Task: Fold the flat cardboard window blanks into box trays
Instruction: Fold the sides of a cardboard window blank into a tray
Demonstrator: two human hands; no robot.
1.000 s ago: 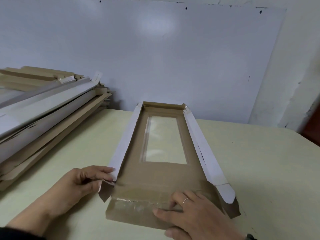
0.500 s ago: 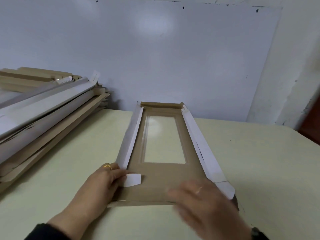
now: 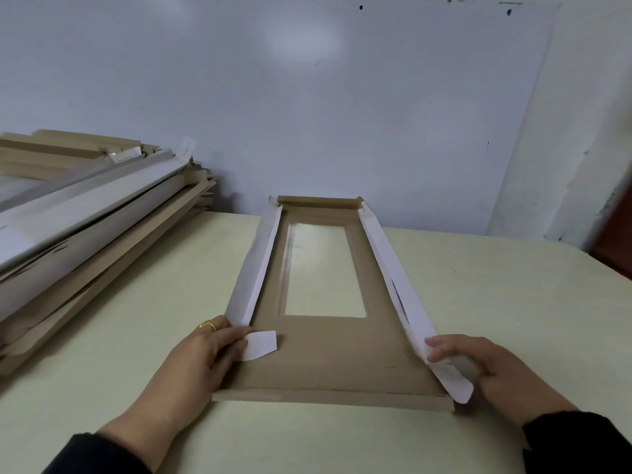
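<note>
Hands bracket the near end of a long brown cardboard window blank [image 3: 328, 354] whose long axis runs straight away across the pale tabletop [image 3: 496, 302] toward its far edge. The left hand [image 3: 201, 357] pinches the white corner tab [image 3: 261, 344]; the right hand [image 3: 478, 364] grasps the raised right side flap [image 3: 393, 278], both equally near.

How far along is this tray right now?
Done: far end wall is up. In hand: left hand folds the white corner tab inward, while right hand lifts the right side wall. Left: near end flap still lies flat.
</note>
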